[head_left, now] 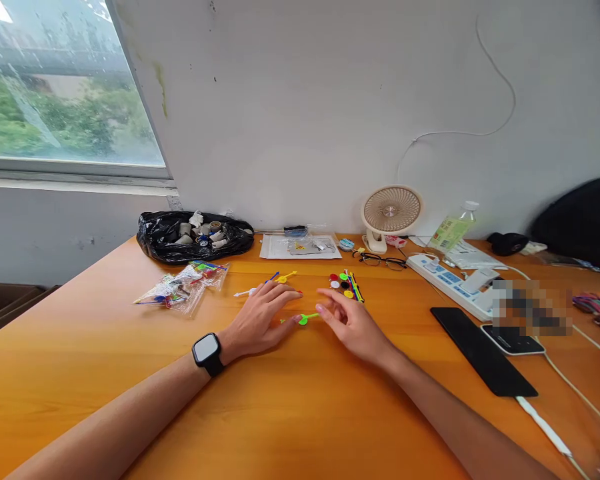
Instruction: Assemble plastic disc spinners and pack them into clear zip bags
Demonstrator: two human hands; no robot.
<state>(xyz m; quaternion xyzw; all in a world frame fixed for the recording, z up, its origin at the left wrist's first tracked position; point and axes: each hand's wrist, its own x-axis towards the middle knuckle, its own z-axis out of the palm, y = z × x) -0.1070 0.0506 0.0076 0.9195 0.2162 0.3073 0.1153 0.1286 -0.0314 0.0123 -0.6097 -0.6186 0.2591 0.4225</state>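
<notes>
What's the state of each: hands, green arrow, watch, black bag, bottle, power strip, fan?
Left hand: open, palm down.
Right hand: open, thumb and index finger apart.
Green arrow: between the hands; contact unclear.
Watch: strapped on.
Black bag: open, contents showing.
Bottle: capped.
Power strip: plugged into.
Fan: upright; can't tell if spinning.
</notes>
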